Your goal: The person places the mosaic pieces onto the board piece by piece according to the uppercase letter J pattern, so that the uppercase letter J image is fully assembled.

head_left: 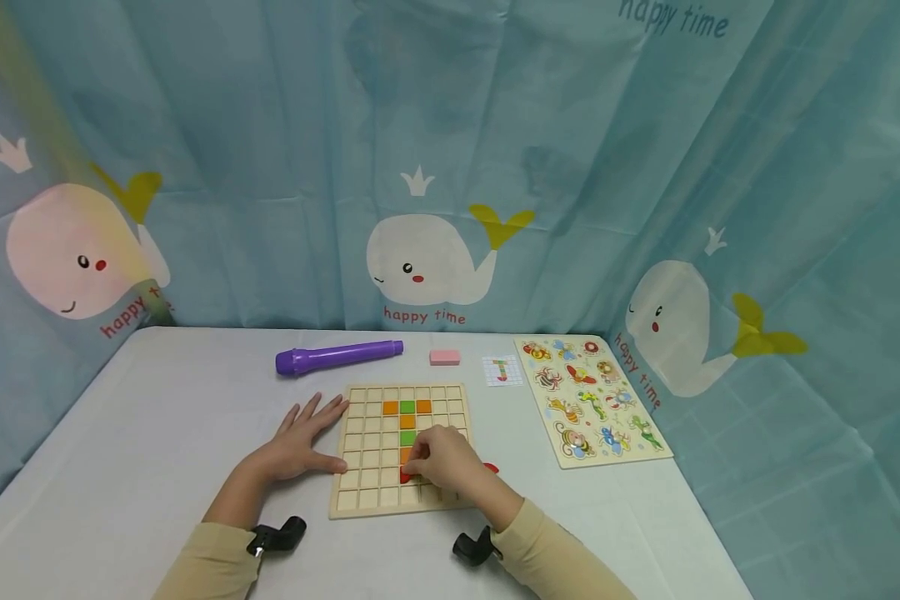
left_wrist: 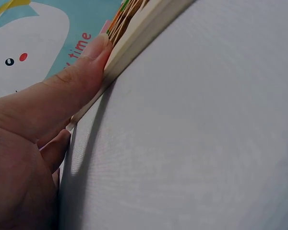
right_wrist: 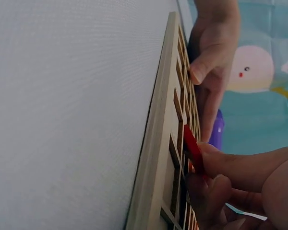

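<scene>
A wooden grid board [head_left: 369, 498] lies on the white table. In it, orange and green square tiles [head_left: 407, 438] form a T, three across the top and a column running down. My right hand [head_left: 450, 462] pinches a red tile [right_wrist: 193, 147] between thumb and fingers at the column's lower end; the right wrist view shows it tilted against the grid. My left hand [head_left: 296, 446] is spread at the board's left side, thumb and a fingertip touching the edge. Red pieces [head_left: 491, 468] show partly from behind my right wrist.
Behind the board lie a purple microphone-shaped stick [head_left: 337, 357], a pink block [head_left: 444, 357] and a small card [head_left: 502, 371] printed with a coloured pattern. An insect picture puzzle board [head_left: 630, 457] lies on the right. A blue whale-print curtain [head_left: 285, 250] hangs behind the table.
</scene>
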The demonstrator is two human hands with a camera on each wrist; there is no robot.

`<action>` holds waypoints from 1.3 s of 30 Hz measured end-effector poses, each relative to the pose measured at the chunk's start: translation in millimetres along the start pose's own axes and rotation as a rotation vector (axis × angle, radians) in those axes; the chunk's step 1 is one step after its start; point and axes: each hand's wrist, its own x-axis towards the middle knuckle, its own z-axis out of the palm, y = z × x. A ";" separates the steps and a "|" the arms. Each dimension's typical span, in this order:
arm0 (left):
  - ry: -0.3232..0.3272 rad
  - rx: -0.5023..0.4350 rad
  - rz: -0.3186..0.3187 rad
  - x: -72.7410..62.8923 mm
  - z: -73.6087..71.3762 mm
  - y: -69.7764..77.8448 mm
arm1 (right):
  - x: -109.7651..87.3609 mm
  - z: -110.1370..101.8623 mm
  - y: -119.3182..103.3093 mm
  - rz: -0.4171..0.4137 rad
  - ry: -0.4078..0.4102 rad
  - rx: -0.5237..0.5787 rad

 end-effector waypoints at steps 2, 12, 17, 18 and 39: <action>0.003 -0.006 0.002 -0.6 -0.1 0.3 | 0.3 0.5 0.2 -0.002 0.004 -0.013; 0.002 -0.004 0.001 -1.9 0.6 2.6 | -3.1 -20.1 11.2 0.001 0.027 0.052; -0.006 -0.013 0.000 -1.8 -0.6 3.3 | -10.7 -40.3 22.0 0.003 0.023 0.055; -0.007 -0.011 0.001 -1.7 -1.0 3.4 | -13.1 -43.2 25.2 0.002 0.019 0.054; -0.012 -0.008 -0.005 -1.3 -0.4 3.5 | -46.9 -58.8 91.6 0.106 -0.009 -0.016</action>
